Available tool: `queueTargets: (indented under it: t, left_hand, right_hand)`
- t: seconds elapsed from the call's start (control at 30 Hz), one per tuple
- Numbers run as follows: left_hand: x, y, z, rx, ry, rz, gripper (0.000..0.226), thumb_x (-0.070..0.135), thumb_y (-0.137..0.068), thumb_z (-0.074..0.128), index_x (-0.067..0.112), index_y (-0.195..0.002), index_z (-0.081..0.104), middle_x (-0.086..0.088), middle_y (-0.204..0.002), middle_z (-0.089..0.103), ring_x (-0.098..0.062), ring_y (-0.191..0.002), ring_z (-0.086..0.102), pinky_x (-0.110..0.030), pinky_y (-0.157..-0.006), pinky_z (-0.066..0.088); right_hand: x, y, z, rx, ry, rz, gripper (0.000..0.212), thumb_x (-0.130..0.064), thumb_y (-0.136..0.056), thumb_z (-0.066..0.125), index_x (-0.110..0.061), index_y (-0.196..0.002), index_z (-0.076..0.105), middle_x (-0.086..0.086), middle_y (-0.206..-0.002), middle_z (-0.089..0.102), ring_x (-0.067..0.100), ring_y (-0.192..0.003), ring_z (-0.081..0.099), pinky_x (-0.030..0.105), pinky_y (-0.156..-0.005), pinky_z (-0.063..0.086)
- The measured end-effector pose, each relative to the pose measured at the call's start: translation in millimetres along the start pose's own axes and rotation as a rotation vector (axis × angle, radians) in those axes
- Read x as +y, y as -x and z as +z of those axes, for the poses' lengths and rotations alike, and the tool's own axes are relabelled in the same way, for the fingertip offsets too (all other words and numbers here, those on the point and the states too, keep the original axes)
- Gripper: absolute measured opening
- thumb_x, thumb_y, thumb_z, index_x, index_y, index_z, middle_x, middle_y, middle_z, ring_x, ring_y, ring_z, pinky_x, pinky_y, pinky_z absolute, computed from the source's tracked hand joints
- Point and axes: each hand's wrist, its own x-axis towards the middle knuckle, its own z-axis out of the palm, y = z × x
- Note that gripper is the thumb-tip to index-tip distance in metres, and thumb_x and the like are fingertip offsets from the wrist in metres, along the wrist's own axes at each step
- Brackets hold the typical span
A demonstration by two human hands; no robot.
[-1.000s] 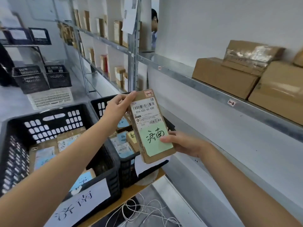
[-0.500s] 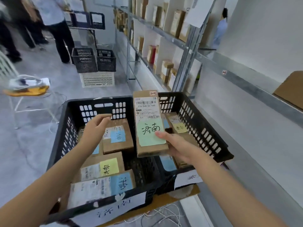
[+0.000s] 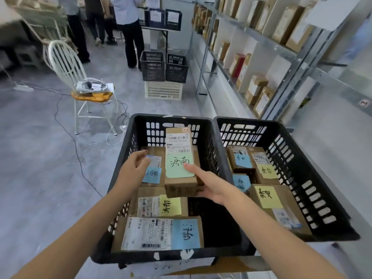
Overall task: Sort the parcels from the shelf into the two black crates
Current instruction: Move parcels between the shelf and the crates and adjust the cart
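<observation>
- My right hand (image 3: 213, 186) grips the green-note parcel (image 3: 181, 164), thumb on the note and fingers under its near end. The parcel hangs tilted over the middle of the left crate (image 3: 128, 150), above the parcels already inside.
- The hold is at one end only. If I loosen it early, I'd expect the far end to swing down and the parcel to slip out edge-first.
- My left hand (image 3: 134, 168) is over the left crate's left side, fingers curled at the blue-note parcel (image 3: 152, 170). I cannot tell whether it holds that parcel or only touches it. Lowering the load on that side could trap those fingers.
- Inside the left crate, the near right corner shows bare floor beside the yellow-note parcel (image 3: 161, 206). A parcel set on top of the stack might slide into that gap and land label down.
- The right crate (image 3: 302, 158) stands against the left crate's right wall, and its notes carry different writing. The green note seems to match the yellow one, so drifting right over the shared wall would be a mis-sort.
</observation>
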Motion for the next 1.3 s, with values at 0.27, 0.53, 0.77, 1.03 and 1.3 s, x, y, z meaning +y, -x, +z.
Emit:
queueTargets:
  t: [0.27,0.53,0.77,1.03,1.3]
  left_hand:
    - [-0.5,-17.5,8.6,0.071,0.08,-0.116,0.03,0.022,-0.102,0.051,0.013,-0.13,0.056,0.008,-0.116,0.059,-0.009,-0.107,0.057,-0.008,-0.062,0.044]
    - [-2.1,-57.2,6.6,0.138,-0.021,-0.15,0.037,0.022,-0.102,0.049,0.011,-0.137,0.052,-0.002,-0.132,0.058,0.007,-0.083,0.054,-0.001,-0.053,0.043]
    - [-2.6,-72.5,8.6,0.153,-0.015,-0.163,0.034,0.024,-0.102,0.051,0.015,-0.135,0.053,0.001,-0.126,0.062,0.0,-0.091,0.061,-0.006,-0.058,0.047]
    - [-3.2,-81.5,7.6,0.106,-0.075,-0.172,0.035,0.025,-0.102,0.051,0.021,-0.136,0.053,0.002,-0.12,0.063,-0.002,-0.084,0.066,-0.013,-0.054,0.051]
    - [12.7,-68.3,12.5,-0.014,-0.175,-0.103,0.032,0.025,-0.099,0.053,0.023,-0.131,0.057,-0.003,-0.134,0.059,-0.016,-0.113,0.059,-0.029,-0.089,0.049]
  right_hand:
    - [7.1,-75.2,32.2,-0.043,0.043,0.141,0.073,-0.059,-0.067,0.081,-0.02,-0.126,0.061,0.006,-0.109,0.075,0.027,-0.107,0.068,0.049,-0.093,0.054]
    - [-11.4,-126.3,60.5,-0.109,-0.017,0.178,0.056,-0.053,-0.083,0.069,-0.015,-0.123,0.061,0.01,-0.113,0.072,0.028,-0.105,0.067,0.049,-0.092,0.054]
    - [-16.9,-152.8,76.3,-0.033,0.018,0.166,0.041,-0.03,-0.096,0.061,-0.013,-0.132,0.053,-0.005,-0.096,0.062,0.011,-0.083,0.059,0.044,-0.093,0.055]
    - [-23.9,-152.9,57.8,0.018,0.34,0.032,0.055,-0.035,-0.097,0.059,-0.017,-0.147,0.043,0.002,-0.146,0.05,0.021,-0.129,0.049,0.034,-0.099,0.045]
    - [-76.2,-103.6,12.5,0.127,0.637,-0.318,0.049,-0.037,-0.1,0.051,-0.023,-0.146,0.046,-0.005,-0.151,0.044,0.013,-0.137,0.041,0.026,-0.106,0.034]
